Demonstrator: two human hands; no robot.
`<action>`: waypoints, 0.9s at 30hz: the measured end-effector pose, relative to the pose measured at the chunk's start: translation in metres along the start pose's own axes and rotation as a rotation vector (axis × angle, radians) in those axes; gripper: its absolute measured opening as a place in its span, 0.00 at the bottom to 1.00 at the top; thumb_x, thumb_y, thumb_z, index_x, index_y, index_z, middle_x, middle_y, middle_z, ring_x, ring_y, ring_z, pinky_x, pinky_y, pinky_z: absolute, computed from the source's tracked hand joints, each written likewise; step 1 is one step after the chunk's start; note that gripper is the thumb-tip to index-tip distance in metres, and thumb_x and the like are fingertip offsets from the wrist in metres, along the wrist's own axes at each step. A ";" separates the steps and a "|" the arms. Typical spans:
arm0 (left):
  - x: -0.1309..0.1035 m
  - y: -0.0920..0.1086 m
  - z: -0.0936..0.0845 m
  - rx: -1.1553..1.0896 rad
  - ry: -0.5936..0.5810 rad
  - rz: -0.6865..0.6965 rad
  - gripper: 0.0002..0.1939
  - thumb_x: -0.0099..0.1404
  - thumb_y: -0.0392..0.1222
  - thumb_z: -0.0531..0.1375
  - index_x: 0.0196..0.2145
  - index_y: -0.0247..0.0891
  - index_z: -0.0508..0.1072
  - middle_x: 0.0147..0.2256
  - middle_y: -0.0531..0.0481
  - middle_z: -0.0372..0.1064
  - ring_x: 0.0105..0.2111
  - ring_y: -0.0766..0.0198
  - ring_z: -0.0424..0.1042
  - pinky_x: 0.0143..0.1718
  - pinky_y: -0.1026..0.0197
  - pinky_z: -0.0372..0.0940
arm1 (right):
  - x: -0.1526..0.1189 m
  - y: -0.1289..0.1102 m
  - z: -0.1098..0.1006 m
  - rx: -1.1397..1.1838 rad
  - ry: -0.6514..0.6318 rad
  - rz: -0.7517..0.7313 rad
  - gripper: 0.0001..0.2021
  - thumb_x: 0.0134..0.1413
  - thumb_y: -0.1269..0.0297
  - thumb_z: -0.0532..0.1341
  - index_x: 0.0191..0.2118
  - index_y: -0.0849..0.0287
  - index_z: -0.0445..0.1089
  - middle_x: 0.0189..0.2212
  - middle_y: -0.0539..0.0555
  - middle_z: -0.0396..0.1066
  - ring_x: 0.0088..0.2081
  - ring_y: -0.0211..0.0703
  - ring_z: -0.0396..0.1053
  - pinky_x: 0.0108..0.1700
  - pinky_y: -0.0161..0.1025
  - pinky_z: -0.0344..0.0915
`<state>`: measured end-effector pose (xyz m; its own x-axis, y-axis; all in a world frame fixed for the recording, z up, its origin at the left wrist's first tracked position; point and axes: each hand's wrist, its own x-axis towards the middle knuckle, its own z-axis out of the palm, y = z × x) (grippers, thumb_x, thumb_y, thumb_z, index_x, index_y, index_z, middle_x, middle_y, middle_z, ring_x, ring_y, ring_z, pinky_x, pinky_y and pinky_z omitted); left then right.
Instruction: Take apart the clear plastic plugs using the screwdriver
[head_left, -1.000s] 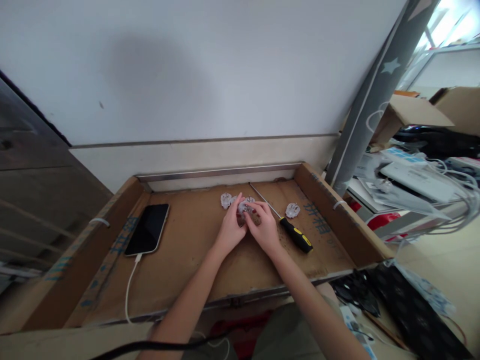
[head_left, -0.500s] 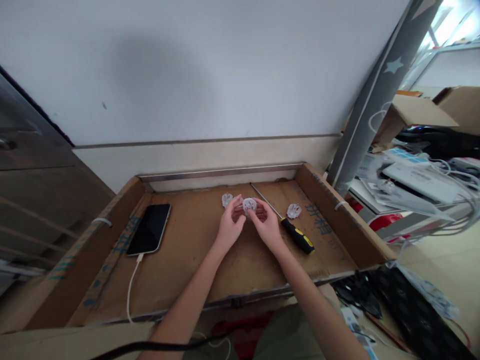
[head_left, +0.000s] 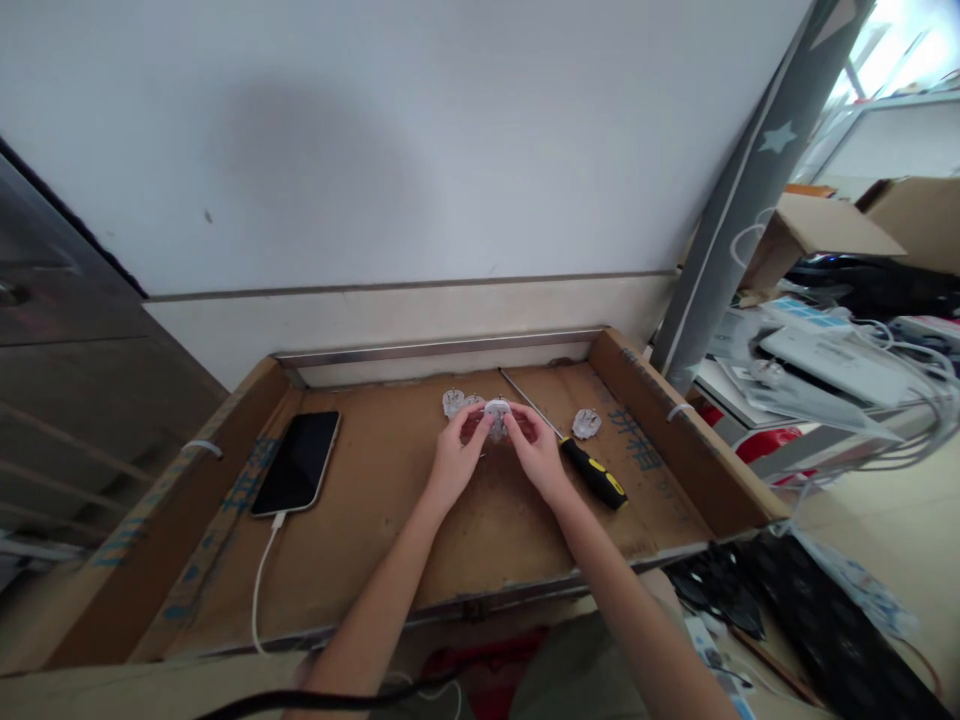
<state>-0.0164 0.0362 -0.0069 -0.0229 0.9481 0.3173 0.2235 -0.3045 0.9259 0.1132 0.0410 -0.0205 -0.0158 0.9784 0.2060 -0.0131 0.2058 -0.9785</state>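
Between my two hands is a small whitish plug (head_left: 496,414) with metal pins, raised a little over the cardboard. My left hand (head_left: 459,446) pinches its left side with thumb and fingers. From the right, my right hand (head_left: 534,450) grips the same plug, its thumb on the near face. Just behind my left fingers lies another pale plug piece (head_left: 453,402), partly beside a further one that my fingers half cover. To the right of my right hand rests a screwdriver (head_left: 596,476) with a black and yellow handle. Beyond its handle sits one more plug piece (head_left: 586,423), pins up.
The cardboard-lined tray (head_left: 360,540) has raised side walls. A phone (head_left: 298,463) with a white cable (head_left: 262,590) lies at its left. A grey post (head_left: 739,200) stands behind the right corner. Boxes and cables crowd a shelf (head_left: 832,360) at the right.
The plug in my hands has been tilted, so its pinned face now points more upward and away. My thumbs have come closer together on it. The loose pieces and screwdriver stay put.
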 end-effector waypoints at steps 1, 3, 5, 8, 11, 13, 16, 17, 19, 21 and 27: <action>0.000 0.001 0.000 0.011 -0.003 -0.004 0.14 0.64 0.48 0.56 0.43 0.38 0.70 0.42 0.46 0.72 0.41 0.59 0.72 0.45 0.55 0.67 | 0.000 -0.001 -0.001 -0.003 -0.003 -0.006 0.19 0.57 0.55 0.54 0.48 0.64 0.63 0.41 0.56 0.67 0.39 0.34 0.67 0.41 0.38 0.68; -0.001 0.002 -0.001 0.036 -0.013 -0.006 0.14 0.64 0.48 0.55 0.42 0.38 0.70 0.41 0.46 0.72 0.40 0.60 0.72 0.44 0.56 0.67 | -0.002 -0.003 -0.001 -0.012 -0.013 -0.024 0.19 0.57 0.55 0.54 0.48 0.64 0.63 0.40 0.55 0.67 0.38 0.34 0.67 0.41 0.37 0.68; -0.002 0.003 -0.002 0.067 -0.019 -0.001 0.13 0.65 0.48 0.54 0.43 0.38 0.69 0.40 0.46 0.72 0.39 0.60 0.72 0.43 0.56 0.67 | -0.003 -0.004 -0.001 -0.025 -0.019 -0.047 0.19 0.57 0.55 0.53 0.48 0.64 0.63 0.40 0.55 0.67 0.38 0.33 0.66 0.41 0.37 0.68; -0.003 0.003 -0.002 0.113 -0.017 0.016 0.13 0.65 0.47 0.54 0.44 0.38 0.68 0.42 0.46 0.71 0.39 0.60 0.72 0.44 0.56 0.66 | -0.004 -0.005 -0.001 -0.050 -0.016 -0.087 0.19 0.57 0.55 0.54 0.48 0.64 0.63 0.41 0.56 0.66 0.40 0.34 0.66 0.44 0.40 0.67; -0.004 0.000 -0.002 0.180 -0.006 0.104 0.13 0.66 0.46 0.53 0.46 0.39 0.67 0.45 0.45 0.69 0.43 0.59 0.70 0.46 0.55 0.65 | -0.005 -0.006 0.000 -0.067 -0.005 -0.113 0.19 0.57 0.56 0.54 0.49 0.64 0.62 0.45 0.57 0.65 0.44 0.37 0.66 0.48 0.43 0.66; -0.004 -0.002 -0.001 0.238 0.006 0.178 0.13 0.67 0.45 0.52 0.47 0.40 0.66 0.47 0.44 0.67 0.47 0.58 0.67 0.49 0.54 0.62 | -0.005 -0.006 0.000 -0.071 0.002 -0.120 0.19 0.57 0.56 0.54 0.50 0.63 0.62 0.46 0.57 0.64 0.44 0.37 0.65 0.48 0.43 0.65; -0.003 -0.004 -0.001 0.272 -0.014 0.217 0.13 0.68 0.44 0.50 0.49 0.40 0.64 0.50 0.43 0.65 0.50 0.58 0.64 0.53 0.52 0.59 | -0.005 -0.006 0.001 -0.066 0.007 -0.116 0.19 0.57 0.57 0.54 0.50 0.63 0.62 0.46 0.57 0.64 0.44 0.37 0.65 0.48 0.43 0.65; -0.003 -0.005 -0.001 0.256 -0.034 0.208 0.14 0.68 0.43 0.50 0.50 0.40 0.63 0.50 0.43 0.65 0.50 0.58 0.64 0.53 0.52 0.59 | -0.005 -0.005 0.001 -0.060 0.011 -0.108 0.19 0.57 0.57 0.55 0.50 0.63 0.62 0.46 0.57 0.64 0.45 0.37 0.65 0.48 0.43 0.65; -0.003 -0.006 -0.001 0.208 -0.078 0.184 0.14 0.68 0.42 0.50 0.51 0.40 0.62 0.51 0.42 0.64 0.51 0.58 0.64 0.53 0.52 0.59 | -0.003 -0.003 0.000 -0.037 0.011 -0.078 0.19 0.57 0.57 0.55 0.50 0.63 0.62 0.46 0.57 0.64 0.44 0.37 0.65 0.48 0.43 0.65; -0.003 -0.007 0.001 0.187 -0.095 0.158 0.16 0.67 0.41 0.52 0.52 0.39 0.61 0.51 0.42 0.64 0.50 0.57 0.65 0.52 0.53 0.61 | -0.001 -0.001 -0.001 0.005 -0.008 -0.026 0.18 0.57 0.58 0.55 0.50 0.63 0.62 0.45 0.57 0.64 0.43 0.36 0.65 0.46 0.41 0.67; -0.005 -0.005 0.001 0.276 -0.023 0.136 0.17 0.66 0.45 0.52 0.50 0.37 0.64 0.49 0.40 0.67 0.48 0.55 0.67 0.50 0.52 0.62 | 0.004 0.002 -0.005 0.122 -0.068 0.120 0.19 0.58 0.57 0.54 0.50 0.64 0.61 0.41 0.55 0.65 0.36 0.32 0.66 0.37 0.34 0.68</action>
<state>-0.0159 0.0328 -0.0132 0.0461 0.9032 0.4267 0.4791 -0.3948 0.7839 0.1179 0.0456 -0.0219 -0.0916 0.9915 0.0923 -0.1278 0.0802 -0.9886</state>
